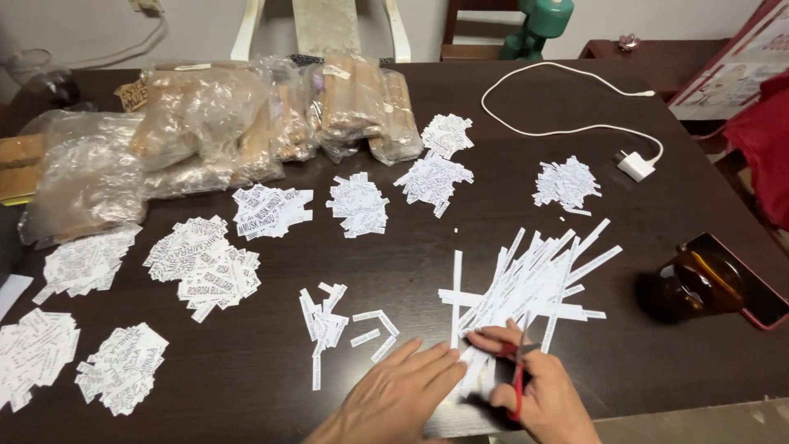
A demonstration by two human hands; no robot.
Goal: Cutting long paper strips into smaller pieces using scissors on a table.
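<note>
Dozens of long white paper strips (530, 284) lie fanned in a loose heap on the dark wooden table (411, 271), toward its near right part, their lower ends reaching the person's hands. The right hand (538, 390) is closed around the red handles of a pair of scissors (518, 382), which point up toward the bottom of the heap. The left hand (403, 395) lies flat and open on the tabletop just beside it, fingers stretched toward the nearest strips and holding nothing. Just left of the hands sits a small scatter of short cut pieces (333, 321). Farther out, many little piles of printed paper slips (205, 259) are spread across the left and middle of the table, with more near the far right. Behind them, along the far edge, stand clear plastic bags (214, 123) of brownish packets. A white charging cable (567, 103) with its plug curls on the far right, and a phone (740, 279) with a red case lies at the right edge beside a dark brown object.
</note>
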